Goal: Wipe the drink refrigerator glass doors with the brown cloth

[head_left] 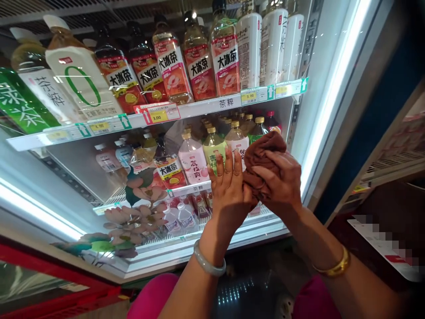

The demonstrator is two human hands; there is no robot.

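Observation:
My right hand [282,179] is closed around a bunched brown cloth [265,150], held up in front of the lit drinks cooler. Just left of it, my left hand [229,186] has its fingers spread and pointing up, with the thumb side close to the cloth. Whether that hand touches the cloth or the glass, I cannot tell. Reflections and a flower decal [142,217] show a glass pane [186,115] in front of the shelves. Beyond my fingers stand a pink-labelled bottle [192,161] and a green-labelled bottle [212,144], partly hidden by my left hand.
Large tea bottles [201,66] line the upper shelf [206,106], which carries price tags. Smaller bottles [186,217] fill the bottom level. A bright light strip [335,84] and dark blue frame [361,106] run along the right. Low on the left is a red edge [49,274].

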